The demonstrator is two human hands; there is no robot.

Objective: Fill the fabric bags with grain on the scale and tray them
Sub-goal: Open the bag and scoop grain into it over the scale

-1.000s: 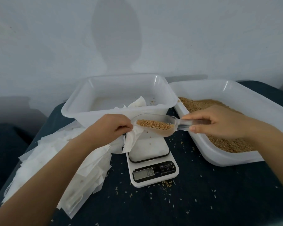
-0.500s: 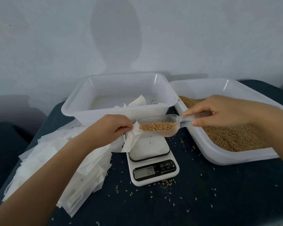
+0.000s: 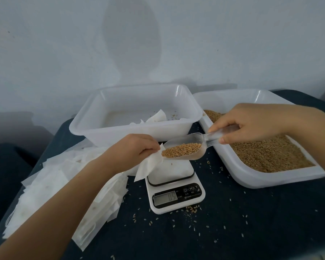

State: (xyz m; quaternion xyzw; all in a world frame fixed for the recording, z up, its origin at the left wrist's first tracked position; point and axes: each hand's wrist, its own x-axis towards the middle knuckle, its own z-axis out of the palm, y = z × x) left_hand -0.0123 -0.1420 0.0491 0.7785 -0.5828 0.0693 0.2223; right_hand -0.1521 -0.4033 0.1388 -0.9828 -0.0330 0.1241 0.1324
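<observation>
Left hand (image 3: 133,151) pinches white fabric bag (image 3: 148,165) mouth over white digital scale (image 3: 174,186); right hand (image 3: 251,124) grips clear plastic scoop (image 3: 188,149) of golden grain at bag mouth.

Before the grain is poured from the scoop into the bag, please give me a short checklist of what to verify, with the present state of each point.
1. Left hand pinches the fabric bag at its top edge: ok.
2. Bag mouth is open wide enough: cannot tell.
3. Right hand grips the scoop by its handle: ok.
4. Scoop lip meets the bag's top edge: ok.
5. Bag hangs over the scale platform: ok.
6. Scale display is readable: cannot tell, the digits are blurred.
</observation>
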